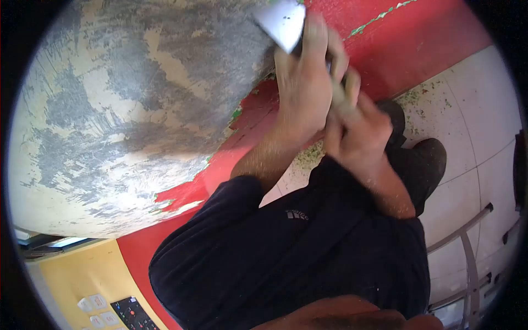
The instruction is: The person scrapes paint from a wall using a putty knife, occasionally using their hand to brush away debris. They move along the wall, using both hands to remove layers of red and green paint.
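Note:
A paint scraper with a broad metal blade (284,25) is raised against the wall near the top of the view. My left hand (306,91) is closed around it close to the blade, fingers wrapped over the top. Lower and to the right, my right hand (360,129) grips the handle (342,99), slightly blurred. Beside my left hand is the wall's scraped patch (137,104), grey and cream with scratches. Red paint (253,121) borders it with a ragged edge, and green shows in thin chips along that edge. Most of the handle is hidden by my fingers.
Paint flakes (426,99) lie scattered on the pale tiled floor (462,137) beside my dark shoes (429,159). A metal frame (467,258) stands at the lower right. Papers (98,308) and a dark poster (132,313) hang on a yellow surface (82,269) at lower left.

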A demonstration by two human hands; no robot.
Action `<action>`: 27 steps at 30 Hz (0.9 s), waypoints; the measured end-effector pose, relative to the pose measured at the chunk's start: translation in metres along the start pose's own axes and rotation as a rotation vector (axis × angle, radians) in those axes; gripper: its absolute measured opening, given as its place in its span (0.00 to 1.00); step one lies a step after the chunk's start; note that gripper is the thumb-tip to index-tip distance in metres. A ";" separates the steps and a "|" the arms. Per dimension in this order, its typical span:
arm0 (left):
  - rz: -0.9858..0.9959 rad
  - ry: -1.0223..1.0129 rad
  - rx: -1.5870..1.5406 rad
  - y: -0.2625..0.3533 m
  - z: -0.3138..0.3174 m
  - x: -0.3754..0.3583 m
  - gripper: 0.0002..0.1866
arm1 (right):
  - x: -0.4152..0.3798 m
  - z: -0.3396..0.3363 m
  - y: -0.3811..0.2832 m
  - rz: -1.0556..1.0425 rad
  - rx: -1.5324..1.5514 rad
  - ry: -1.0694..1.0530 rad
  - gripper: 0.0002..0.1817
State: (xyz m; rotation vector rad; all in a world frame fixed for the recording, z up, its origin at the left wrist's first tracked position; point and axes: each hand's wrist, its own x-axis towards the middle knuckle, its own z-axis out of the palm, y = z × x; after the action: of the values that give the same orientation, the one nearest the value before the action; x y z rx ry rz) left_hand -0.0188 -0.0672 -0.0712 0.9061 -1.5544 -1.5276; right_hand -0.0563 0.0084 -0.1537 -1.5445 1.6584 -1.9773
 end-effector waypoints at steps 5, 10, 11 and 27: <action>-0.153 0.035 -0.071 -0.005 -0.011 -0.020 0.22 | -0.016 -0.009 -0.016 0.047 0.091 -0.069 0.19; -0.191 0.049 -0.151 0.009 0.003 -0.012 0.21 | -0.001 -0.016 -0.017 0.108 0.040 -0.105 0.19; -0.207 0.057 -0.132 0.005 0.000 -0.016 0.22 | -0.002 -0.016 -0.019 0.099 0.058 -0.092 0.19; -0.275 0.076 -0.199 0.016 0.008 -0.018 0.21 | -0.004 -0.019 -0.016 0.032 0.092 -0.064 0.20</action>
State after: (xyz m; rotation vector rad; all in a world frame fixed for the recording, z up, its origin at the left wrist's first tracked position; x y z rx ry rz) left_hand -0.0169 -0.0473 -0.0560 1.0817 -1.2356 -1.7822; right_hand -0.0611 0.0293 -0.1414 -1.5224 1.5358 -1.9382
